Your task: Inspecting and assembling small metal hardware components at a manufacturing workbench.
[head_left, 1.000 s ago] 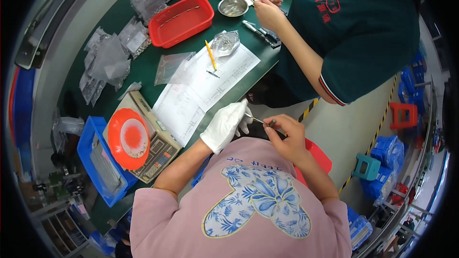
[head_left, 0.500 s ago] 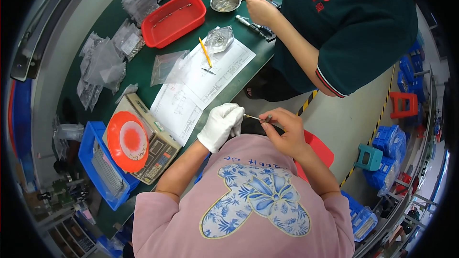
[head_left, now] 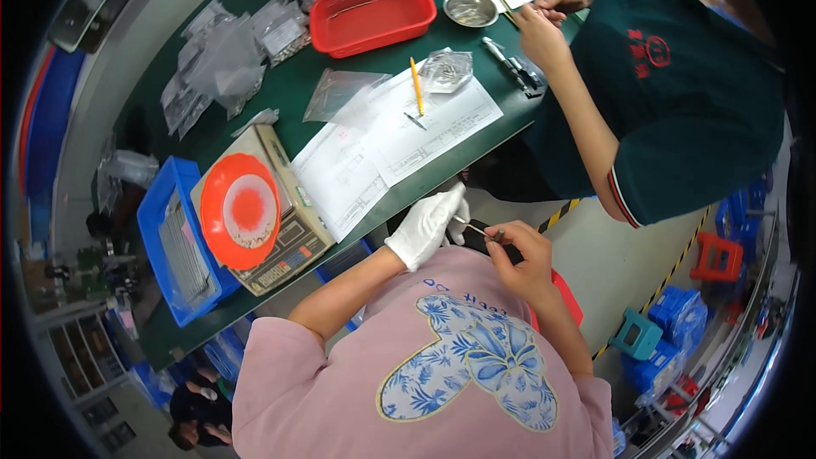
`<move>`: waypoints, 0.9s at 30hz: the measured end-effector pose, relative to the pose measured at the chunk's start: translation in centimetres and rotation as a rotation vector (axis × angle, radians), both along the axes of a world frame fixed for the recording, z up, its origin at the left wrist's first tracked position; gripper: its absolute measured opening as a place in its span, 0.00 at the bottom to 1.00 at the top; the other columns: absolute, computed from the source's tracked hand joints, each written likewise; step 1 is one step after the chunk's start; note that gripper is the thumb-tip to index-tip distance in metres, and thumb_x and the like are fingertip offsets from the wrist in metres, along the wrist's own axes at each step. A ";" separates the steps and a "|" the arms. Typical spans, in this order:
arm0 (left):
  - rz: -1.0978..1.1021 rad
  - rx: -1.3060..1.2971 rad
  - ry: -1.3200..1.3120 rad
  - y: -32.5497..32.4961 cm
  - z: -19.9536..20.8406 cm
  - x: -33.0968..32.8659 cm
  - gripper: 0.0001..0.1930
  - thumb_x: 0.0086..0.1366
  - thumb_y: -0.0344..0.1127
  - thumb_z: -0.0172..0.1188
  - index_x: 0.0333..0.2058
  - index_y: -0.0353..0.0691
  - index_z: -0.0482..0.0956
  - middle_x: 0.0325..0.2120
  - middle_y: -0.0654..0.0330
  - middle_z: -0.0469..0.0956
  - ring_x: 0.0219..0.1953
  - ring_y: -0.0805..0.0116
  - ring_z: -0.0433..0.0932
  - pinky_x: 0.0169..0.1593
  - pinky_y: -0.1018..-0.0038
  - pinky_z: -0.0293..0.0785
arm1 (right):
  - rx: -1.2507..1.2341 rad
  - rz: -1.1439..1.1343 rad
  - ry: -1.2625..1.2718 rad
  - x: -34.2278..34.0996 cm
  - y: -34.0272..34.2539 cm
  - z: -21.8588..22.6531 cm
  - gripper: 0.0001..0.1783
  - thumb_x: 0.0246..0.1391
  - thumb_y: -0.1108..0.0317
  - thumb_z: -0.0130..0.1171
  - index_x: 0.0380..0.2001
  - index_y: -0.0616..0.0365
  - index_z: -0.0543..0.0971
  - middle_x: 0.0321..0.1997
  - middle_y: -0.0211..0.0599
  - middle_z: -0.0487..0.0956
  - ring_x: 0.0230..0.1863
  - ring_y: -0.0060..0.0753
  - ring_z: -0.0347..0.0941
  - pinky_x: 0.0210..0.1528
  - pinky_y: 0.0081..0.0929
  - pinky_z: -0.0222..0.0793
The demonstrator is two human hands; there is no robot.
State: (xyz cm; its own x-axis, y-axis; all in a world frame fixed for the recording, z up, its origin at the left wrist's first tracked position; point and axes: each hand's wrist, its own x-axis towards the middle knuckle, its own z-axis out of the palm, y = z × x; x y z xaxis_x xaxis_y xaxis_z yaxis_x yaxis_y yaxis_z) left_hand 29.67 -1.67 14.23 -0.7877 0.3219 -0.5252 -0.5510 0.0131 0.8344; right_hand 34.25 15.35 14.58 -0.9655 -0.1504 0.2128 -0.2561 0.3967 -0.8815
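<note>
In front of my chest, just off the table's near edge, my left hand (head_left: 432,225) wears a white glove. Its fingers are closed around one end of a thin metal rod (head_left: 473,228). From the right, my bare right hand (head_left: 523,259) pinches the rod's other end, where a small dark grey piece (head_left: 498,236) shows between thumb and forefinger. The rod spans the gap between both hands, slightly tilted. What the gloved fingertips cover is hidden, and the rod's exact kind is too small to tell.
Printed drawing sheets (head_left: 382,157) lie on the green table with a yellow pencil (head_left: 416,85). A scale (head_left: 293,242) carries an orange dish (head_left: 219,221) beside a blue tray (head_left: 159,238). Farther off are a red bin (head_left: 374,21) and metal bowl (head_left: 470,8). A co-worker (head_left: 671,110) holds a caliper.
The whole view has shifted, so table and hands sit farther right. My gloved fingers have turned and now point more upward. Both hands still hold the rod.
</note>
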 end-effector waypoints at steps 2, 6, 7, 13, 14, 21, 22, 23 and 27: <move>-0.022 0.125 0.037 0.0 -0.6 0.2 0.19 0.63 0.46 0.45 0.19 0.38 0.66 0.12 0.67 0.62 0.13 0.78 0.64 0.21 0.81 0.63 | -0.013 -0.020 -0.028 -0.2 0.1 -0.2 0.09 0.38 0.80 0.57 0.28 0.63 0.76 0.23 0.37 0.75 0.23 0.27 0.73 0.26 0.18 0.67; -0.137 0.070 0.105 -0.7 -0.9 -0.1 0.17 0.63 0.42 0.45 0.20 0.38 0.66 0.13 0.67 0.63 0.13 0.78 0.64 0.20 0.81 0.62 | -0.031 0.040 -0.092 -0.6 0.4 -0.1 0.08 0.41 0.84 0.54 0.30 0.67 0.74 0.27 0.39 0.74 0.26 0.23 0.71 0.29 0.15 0.66; -0.124 0.054 0.066 -0.8 -1.1 -0.1 0.16 0.63 0.42 0.46 0.20 0.39 0.67 0.13 0.67 0.63 0.13 0.79 0.63 0.19 0.82 0.61 | -0.035 0.048 -0.097 -0.7 0.4 -0.1 0.08 0.42 0.83 0.54 0.30 0.68 0.74 0.27 0.38 0.74 0.26 0.22 0.71 0.29 0.15 0.66; 0.009 0.183 0.031 -0.8 -1.2 -0.1 0.12 0.63 0.38 0.46 0.24 0.39 0.68 0.16 0.67 0.65 0.16 0.80 0.64 0.20 0.82 0.62 | -0.037 0.022 -0.140 -1.0 0.2 0.3 0.08 0.41 0.83 0.54 0.29 0.67 0.74 0.26 0.38 0.74 0.26 0.22 0.71 0.29 0.15 0.66; 0.011 0.183 0.030 -0.8 -1.3 0.0 0.12 0.63 0.38 0.46 0.24 0.39 0.68 0.16 0.67 0.65 0.16 0.80 0.64 0.20 0.82 0.62 | -0.037 0.024 -0.141 -1.0 0.2 0.3 0.08 0.41 0.83 0.54 0.29 0.67 0.74 0.26 0.38 0.74 0.26 0.22 0.71 0.29 0.15 0.66; -0.170 -0.028 0.030 -0.7 -1.6 -0.3 0.12 0.63 0.41 0.48 0.26 0.39 0.68 0.17 0.66 0.65 0.16 0.80 0.64 0.20 0.83 0.61 | 0.008 0.061 -0.137 -0.6 0.2 0.0 0.08 0.41 0.83 0.54 0.29 0.67 0.74 0.26 0.38 0.75 0.26 0.22 0.72 0.30 0.15 0.66; -0.076 0.084 -0.012 -0.7 -1.4 -0.2 0.13 0.63 0.42 0.49 0.24 0.39 0.69 0.16 0.66 0.65 0.16 0.80 0.63 0.20 0.82 0.61 | -0.002 0.029 -0.139 -0.6 0.1 0.0 0.08 0.42 0.83 0.54 0.30 0.67 0.74 0.26 0.37 0.75 0.26 0.22 0.72 0.30 0.15 0.66; 0.017 0.196 -0.054 -0.6 -1.3 0.0 0.14 0.63 0.42 0.49 0.23 0.38 0.69 0.16 0.66 0.65 0.15 0.80 0.63 0.20 0.82 0.61 | -0.002 0.033 -0.139 -0.6 0.1 0.0 0.08 0.42 0.83 0.54 0.30 0.67 0.74 0.26 0.37 0.75 0.26 0.22 0.72 0.30 0.15 0.66; 0.024 0.131 0.191 -0.3 -3.1 0.8 0.16 0.63 0.43 0.49 0.20 0.38 0.69 0.15 0.66 0.65 0.14 0.79 0.62 0.20 0.80 0.61 | -0.045 -0.025 -0.232 -0.6 0.2 0.2 0.08 0.42 0.82 0.54 0.30 0.66 0.74 0.26 0.37 0.75 0.27 0.22 0.72 0.31 0.15 0.66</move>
